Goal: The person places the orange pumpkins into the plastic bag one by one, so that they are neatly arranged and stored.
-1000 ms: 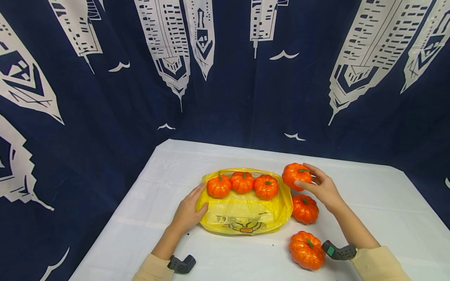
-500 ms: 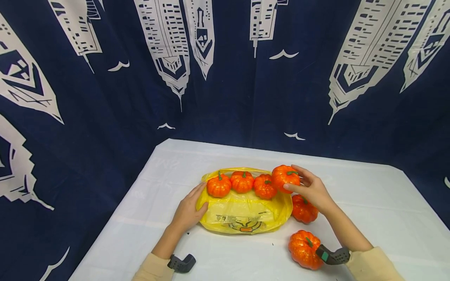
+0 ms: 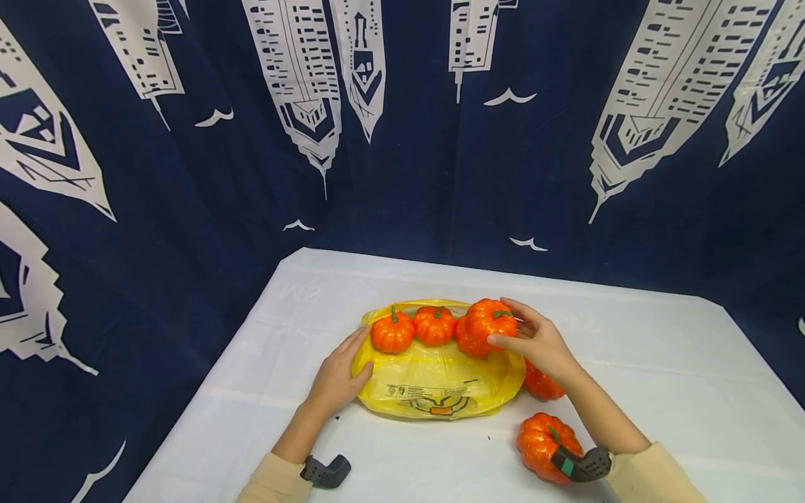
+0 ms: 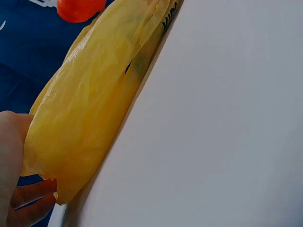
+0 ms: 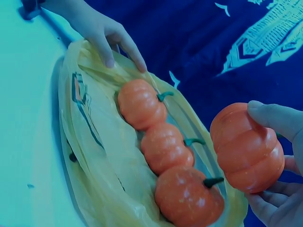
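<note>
The right hand (image 3: 546, 349) grips a pumpkin (image 3: 488, 323) above the bag's (image 3: 434, 374) right side; the left hand (image 3: 339, 372), fingers spread, touches its left edge. The bench (image 3: 666, 370) stretches rightward.

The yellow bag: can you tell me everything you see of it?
The yellow bag looks like thin, crinkled, glossy plastic with dark print. It lies on the white table, mouth open upward. Three orange pumpkins sit in a row inside, along its far side. The left hand touches its left end.
</note>
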`<state>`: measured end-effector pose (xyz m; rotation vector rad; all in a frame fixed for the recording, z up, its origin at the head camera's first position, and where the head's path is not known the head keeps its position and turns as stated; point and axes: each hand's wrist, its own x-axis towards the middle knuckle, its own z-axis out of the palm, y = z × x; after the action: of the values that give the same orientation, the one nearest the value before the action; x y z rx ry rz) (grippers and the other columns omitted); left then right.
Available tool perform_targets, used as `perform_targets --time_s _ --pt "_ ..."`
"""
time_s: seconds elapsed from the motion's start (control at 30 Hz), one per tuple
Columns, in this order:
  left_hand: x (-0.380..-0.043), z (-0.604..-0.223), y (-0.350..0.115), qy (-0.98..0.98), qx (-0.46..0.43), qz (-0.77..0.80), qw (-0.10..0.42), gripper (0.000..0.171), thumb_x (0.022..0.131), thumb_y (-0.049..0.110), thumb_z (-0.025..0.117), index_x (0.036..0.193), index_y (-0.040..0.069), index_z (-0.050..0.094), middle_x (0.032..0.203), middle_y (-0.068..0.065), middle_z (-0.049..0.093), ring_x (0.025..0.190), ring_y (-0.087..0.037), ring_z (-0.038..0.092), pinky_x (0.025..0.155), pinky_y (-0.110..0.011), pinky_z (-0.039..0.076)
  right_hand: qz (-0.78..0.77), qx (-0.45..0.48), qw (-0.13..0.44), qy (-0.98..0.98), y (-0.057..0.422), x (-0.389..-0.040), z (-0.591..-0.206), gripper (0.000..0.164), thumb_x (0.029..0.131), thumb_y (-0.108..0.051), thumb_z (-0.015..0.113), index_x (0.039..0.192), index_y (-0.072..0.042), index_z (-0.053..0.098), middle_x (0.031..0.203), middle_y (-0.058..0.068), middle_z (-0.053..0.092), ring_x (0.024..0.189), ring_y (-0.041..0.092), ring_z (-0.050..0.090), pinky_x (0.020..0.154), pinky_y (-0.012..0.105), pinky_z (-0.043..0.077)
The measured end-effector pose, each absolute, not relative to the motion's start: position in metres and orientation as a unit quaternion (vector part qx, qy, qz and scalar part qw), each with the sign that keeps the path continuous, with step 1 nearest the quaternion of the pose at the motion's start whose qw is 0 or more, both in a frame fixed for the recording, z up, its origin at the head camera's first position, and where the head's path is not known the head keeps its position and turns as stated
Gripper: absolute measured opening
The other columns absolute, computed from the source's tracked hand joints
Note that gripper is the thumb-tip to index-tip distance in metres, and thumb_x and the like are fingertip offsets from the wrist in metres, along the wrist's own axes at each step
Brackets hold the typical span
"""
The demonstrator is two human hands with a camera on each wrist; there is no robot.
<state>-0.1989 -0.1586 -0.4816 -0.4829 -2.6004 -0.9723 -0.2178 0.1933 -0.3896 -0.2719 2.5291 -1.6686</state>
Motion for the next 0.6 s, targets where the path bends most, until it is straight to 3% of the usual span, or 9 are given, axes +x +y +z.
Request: perform_targets --time_s 0.3,0.6 --pt "-0.199 -0.481 -0.158 -0.913 -0.166 -0.34 0.155 0.065 0.087 0.014 0.068 0.147 0.007 0.044 0.148 -0.01 0.045 0.133 -0.03 0.044 0.109 -0.046 0.037 -0.559 -0.108 0.068 0.819 0.176 -0.217 -0.392 0.078 0.084 -0.023 0.078 0.149 -0.007 0.038 0.148 0.018 0.043 0.127 0.036 0.05 0.101 0.042 0.047" --pt "-0.199 -0.482 -0.158 -0.913 -0.165 -0.34 0.155 0.065 0.087 0.015 0.068 0.147 0.007 0.043 0.148 -0.011 0.045 0.133 -0.031 0.044 0.109 -0.046 0.037 -0.586 -0.097 0.109 0.797 0.152 -0.213 -0.392 0.083 0.08 -0.023 0.082 0.149 -0.009 0.038 0.15 0.015 0.04 0.135 0.034 0.042 0.108 0.047 0.039"
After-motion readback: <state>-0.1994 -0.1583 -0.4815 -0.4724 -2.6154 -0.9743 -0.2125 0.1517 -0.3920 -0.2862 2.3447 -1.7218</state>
